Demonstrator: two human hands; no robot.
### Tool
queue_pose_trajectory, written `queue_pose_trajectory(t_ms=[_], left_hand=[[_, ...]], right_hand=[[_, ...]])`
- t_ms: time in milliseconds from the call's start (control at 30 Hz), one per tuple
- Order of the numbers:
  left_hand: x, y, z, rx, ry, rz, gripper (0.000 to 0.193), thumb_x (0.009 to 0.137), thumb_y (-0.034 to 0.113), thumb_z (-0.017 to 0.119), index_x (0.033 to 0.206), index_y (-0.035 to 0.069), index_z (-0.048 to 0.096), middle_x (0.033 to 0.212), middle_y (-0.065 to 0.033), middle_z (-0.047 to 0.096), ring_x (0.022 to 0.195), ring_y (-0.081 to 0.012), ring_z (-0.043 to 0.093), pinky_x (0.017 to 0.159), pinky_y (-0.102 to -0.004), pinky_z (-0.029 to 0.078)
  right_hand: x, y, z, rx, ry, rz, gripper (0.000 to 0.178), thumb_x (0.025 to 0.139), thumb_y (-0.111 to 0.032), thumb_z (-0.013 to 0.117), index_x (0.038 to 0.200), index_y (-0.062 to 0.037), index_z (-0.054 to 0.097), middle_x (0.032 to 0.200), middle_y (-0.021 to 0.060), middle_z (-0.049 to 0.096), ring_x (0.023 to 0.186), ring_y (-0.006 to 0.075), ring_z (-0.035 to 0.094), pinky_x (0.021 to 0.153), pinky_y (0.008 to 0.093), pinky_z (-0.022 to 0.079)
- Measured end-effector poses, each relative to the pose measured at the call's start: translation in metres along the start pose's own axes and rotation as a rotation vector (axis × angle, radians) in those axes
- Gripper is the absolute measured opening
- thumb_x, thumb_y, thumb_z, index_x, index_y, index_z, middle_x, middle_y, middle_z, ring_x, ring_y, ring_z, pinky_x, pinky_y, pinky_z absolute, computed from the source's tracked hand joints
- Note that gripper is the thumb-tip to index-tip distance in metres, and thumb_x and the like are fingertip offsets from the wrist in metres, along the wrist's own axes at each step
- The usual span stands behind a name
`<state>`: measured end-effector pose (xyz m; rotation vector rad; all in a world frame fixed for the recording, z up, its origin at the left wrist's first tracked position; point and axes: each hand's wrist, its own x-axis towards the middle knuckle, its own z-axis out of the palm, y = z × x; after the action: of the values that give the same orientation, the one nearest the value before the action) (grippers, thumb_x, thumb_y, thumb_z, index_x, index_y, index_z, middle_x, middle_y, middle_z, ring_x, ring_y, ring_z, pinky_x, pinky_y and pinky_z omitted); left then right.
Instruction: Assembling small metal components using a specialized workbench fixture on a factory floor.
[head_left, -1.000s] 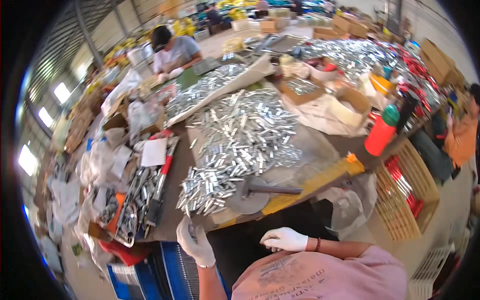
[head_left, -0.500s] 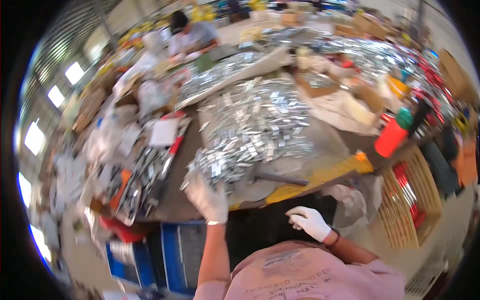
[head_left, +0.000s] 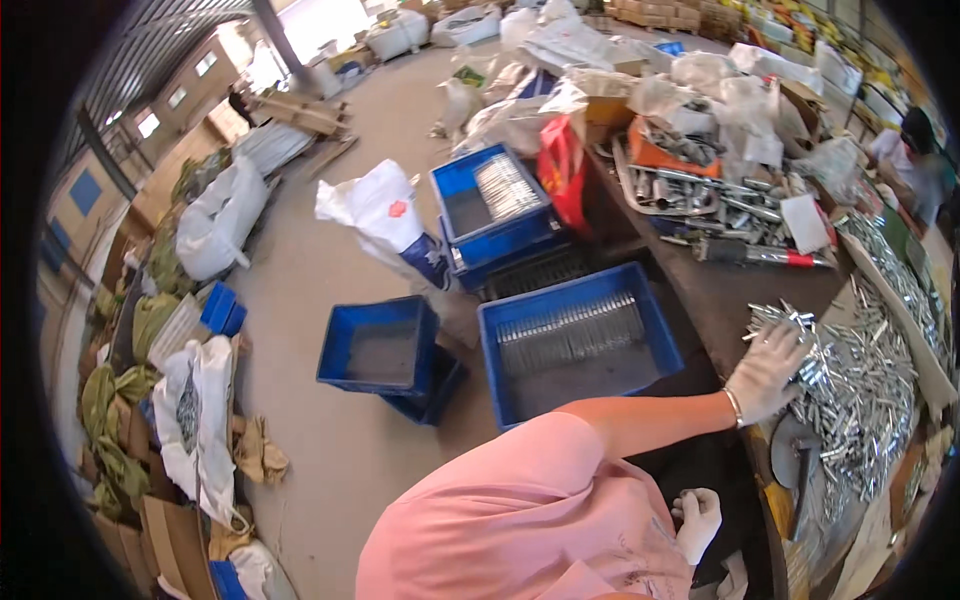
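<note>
My left hand [head_left: 768,372], in a white glove, reaches out to the right over the worktable. Its fingers are extended and touch the near end of a pile of small, shiny metal tube-like pieces [head_left: 860,385]. Whether a piece lies under the fingertips cannot be made out. Close to my body at the lower right is my gloved right hand [head_left: 697,522], its fingers curled in and nothing visible in them. Beside the pile lie a grey round disc [head_left: 793,445] and a dark bar-like handle [head_left: 803,500].
A blue crate [head_left: 580,375] with a row of thin metal rods stands left of the table. Behind it are another loaded blue crate [head_left: 445,205] and a white sack [head_left: 375,215]. Stacked blue bins [head_left: 370,350] sit on the floor. Metal tools [head_left: 740,215] lie farther along the table.
My view has swung to the left, so the table now appears at the right and the blue crates come into full view. My left hand stays at the edge of the metal pile.
</note>
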<state>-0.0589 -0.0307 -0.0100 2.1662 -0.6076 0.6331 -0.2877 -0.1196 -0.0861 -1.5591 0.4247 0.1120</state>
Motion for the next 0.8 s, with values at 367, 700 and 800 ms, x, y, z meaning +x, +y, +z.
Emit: queue_pose_trajectory(t_ms=[367,700,800], left_hand=[[-0.012,-0.001,0.009,-0.064,0.067,0.07,0.077,0.074,0.02,0.084,0.142,0.002,0.053,0.143,-0.0213,0.051,0.145,-0.0401,0.041,0.126,-0.0577,0.026],[0.011,-0.04,0.016,0.195,0.026,0.218,0.063,0.083,0.026,0.077,0.138,0.0,0.06,0.137,-0.0234,0.063,0.129,-0.0416,0.057,0.113,-0.0542,0.041],[0.019,-0.017,0.008,0.068,0.031,0.284,0.067,0.088,0.023,0.079,0.147,0.003,0.054,0.14,-0.0226,0.062,0.131,-0.0429,0.056,0.111,-0.0553,0.042]], right_hand=[[-0.001,0.002,0.025,-0.123,-0.045,0.034,0.004,0.097,-0.001,0.059,0.096,0.0018,0.063,0.079,0.0071,0.065,0.061,0.0124,0.06,0.058,0.026,0.05],[-0.006,-0.023,0.015,-0.428,0.093,-0.139,0.038,0.099,-0.032,0.068,0.128,-0.008,0.07,0.115,0.0192,0.074,0.102,0.0355,0.073,0.087,0.0432,0.058],[-0.012,-0.009,0.013,-0.459,0.235,-0.236,0.032,0.099,-0.025,0.068,0.126,-0.0082,0.071,0.117,0.016,0.074,0.11,0.0341,0.07,0.096,0.0416,0.055]])
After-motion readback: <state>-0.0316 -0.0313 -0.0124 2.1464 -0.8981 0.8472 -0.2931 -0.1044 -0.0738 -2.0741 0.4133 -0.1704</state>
